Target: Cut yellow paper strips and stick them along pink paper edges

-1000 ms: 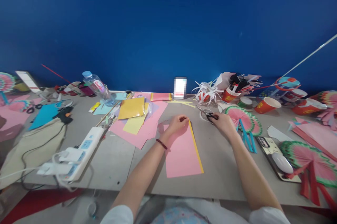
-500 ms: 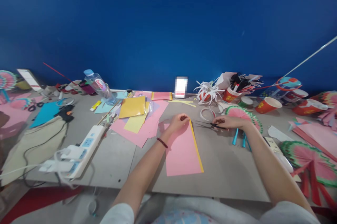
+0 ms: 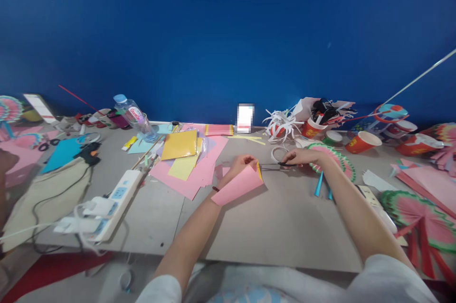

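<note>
My left hand (image 3: 245, 163) is closed on the upper part of a pink sheet of paper (image 3: 239, 186) with a yellow strip along its right edge. The sheet's lower end curls up over my left wrist. To the right, my right hand (image 3: 295, 156) grips a pair of scissors (image 3: 284, 164) by the dark handles. Their thin blades point left and reach close to the paper's yellow edge; whether they touch it I cannot tell. Just behind the scissors lies a roll of tape (image 3: 279, 153).
A power strip (image 3: 119, 196), a water bottle (image 3: 133, 115) and stacked coloured papers (image 3: 180, 145) are on the left. Paper cups (image 3: 363, 142) and pink-green paper fans (image 3: 423, 217) stand or lie on the right. Another person's hand (image 3: 7, 160) shows at the far left edge.
The pink paper, flat on the table before, has lifted and curled up over my left wrist. My right hand has moved slightly left and up with the scissors.
</note>
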{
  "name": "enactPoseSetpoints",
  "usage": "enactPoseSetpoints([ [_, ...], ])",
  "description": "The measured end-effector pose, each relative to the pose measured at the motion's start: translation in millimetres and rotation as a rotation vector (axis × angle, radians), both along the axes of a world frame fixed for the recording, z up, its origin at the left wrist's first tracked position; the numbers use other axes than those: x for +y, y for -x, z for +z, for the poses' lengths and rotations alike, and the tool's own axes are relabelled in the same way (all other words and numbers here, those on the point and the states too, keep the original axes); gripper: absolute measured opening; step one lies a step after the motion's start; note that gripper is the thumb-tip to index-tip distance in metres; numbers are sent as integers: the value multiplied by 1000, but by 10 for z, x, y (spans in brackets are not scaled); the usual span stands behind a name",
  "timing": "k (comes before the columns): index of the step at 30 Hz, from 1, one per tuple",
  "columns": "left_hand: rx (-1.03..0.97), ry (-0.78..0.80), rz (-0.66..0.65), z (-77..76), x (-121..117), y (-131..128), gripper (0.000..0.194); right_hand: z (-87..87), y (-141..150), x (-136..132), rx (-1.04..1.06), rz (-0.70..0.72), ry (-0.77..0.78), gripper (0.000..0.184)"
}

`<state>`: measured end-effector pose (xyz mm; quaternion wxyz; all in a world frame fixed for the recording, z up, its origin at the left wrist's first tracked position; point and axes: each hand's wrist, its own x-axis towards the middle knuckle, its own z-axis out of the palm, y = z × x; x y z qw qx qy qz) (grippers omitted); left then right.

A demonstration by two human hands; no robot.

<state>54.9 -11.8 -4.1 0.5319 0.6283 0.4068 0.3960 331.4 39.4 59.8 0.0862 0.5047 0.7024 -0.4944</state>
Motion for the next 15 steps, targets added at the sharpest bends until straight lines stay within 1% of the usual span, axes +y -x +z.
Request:
enactPoseSetpoints([
  [4,47,10,47,-73,59,-30,29,-8,5,64,16,15,-9,44],
  [8,63,27,88,-155,101,-82,28,25,31,84,4,18,-30,46],
  [15,35,26,87,-159,117,-84,25,57,43,116,-16,32,-41,42],
])
